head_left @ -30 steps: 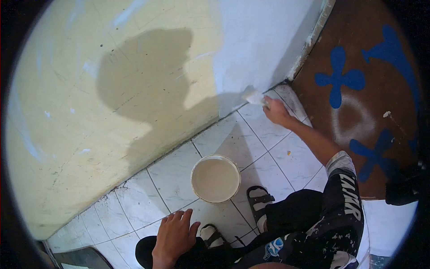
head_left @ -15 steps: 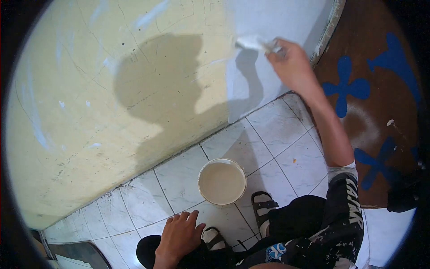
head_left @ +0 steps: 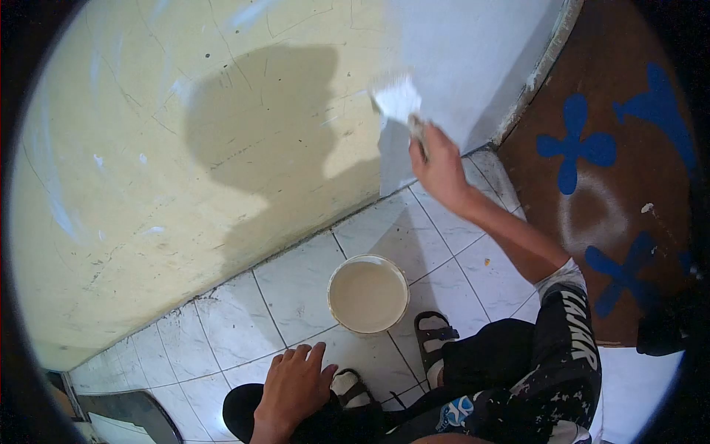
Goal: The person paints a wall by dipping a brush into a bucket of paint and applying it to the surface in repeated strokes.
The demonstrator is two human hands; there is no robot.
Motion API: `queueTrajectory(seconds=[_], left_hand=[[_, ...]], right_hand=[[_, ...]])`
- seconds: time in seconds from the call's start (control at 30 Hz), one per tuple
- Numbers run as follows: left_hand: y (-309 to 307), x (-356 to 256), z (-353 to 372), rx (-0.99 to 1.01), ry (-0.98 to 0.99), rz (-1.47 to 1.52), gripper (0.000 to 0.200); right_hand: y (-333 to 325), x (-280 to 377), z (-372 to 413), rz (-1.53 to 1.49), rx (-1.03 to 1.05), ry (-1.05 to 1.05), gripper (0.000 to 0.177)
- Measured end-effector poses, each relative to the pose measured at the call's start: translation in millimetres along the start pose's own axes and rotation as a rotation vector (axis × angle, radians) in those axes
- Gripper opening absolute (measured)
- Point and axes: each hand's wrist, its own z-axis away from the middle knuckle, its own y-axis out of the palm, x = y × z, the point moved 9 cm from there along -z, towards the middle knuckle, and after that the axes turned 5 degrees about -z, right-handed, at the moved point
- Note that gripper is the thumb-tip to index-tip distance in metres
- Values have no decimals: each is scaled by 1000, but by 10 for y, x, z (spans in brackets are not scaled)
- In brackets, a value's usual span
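Note:
My right hand [head_left: 441,164] is closed on the handle of a wide paintbrush [head_left: 398,98], its bristles pointing up at the border between the yellow wall [head_left: 148,200] and a white-painted strip [head_left: 473,59]. Whether the bristles touch the wall is hard to tell from the blur. My left hand [head_left: 296,385] rests over my knee, holding nothing, with its fingers apart. A round bucket [head_left: 368,294] of pale, creamy liquid stands on the tiled floor between the wall and my feet.
White floor tiles [head_left: 222,318] run along the foot of the wall. At the right is a brown surface [head_left: 532,177] with blue shapes [head_left: 575,144]. My sandalled feet [head_left: 435,337] are just below the bucket. A dark curved object [head_left: 133,407] lies at the lower left.
My right hand has moved down and left, and the brush has turned from pointing left to pointing upward. My left hand stays at the knee. The view has shifted slightly.

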Motion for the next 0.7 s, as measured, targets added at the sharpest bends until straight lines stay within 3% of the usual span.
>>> queueTrajectory(seconds=[0.17,0.23,0.33,0.43,0.47,0.53,0.6,0.7], left_hand=[[6,-32,-25,30,-1,1,46],[8,-58,-10,15,12,-4,46],[-24,-65,18,-6,16,-18,46],[7,-54,51,1,8,0,47],[23,-42,49,6,2,-4,46],[15,-29,51,6,-8,-13,46],[-5,-56,51,10,7,-20,46],[10,-67,16,23,23,9,45]], right_hand=[[357,-342,815,-39,191,148,33],[662,-707,1228,-7,623,546,29],[710,-825,1346,28,720,590,26],[573,-880,937,86,544,565,32],[529,-888,717,17,448,435,34],[242,-557,268,-37,462,498,33],[-114,-237,-78,-55,341,531,30],[-582,86,-612,-4,187,385,25]])
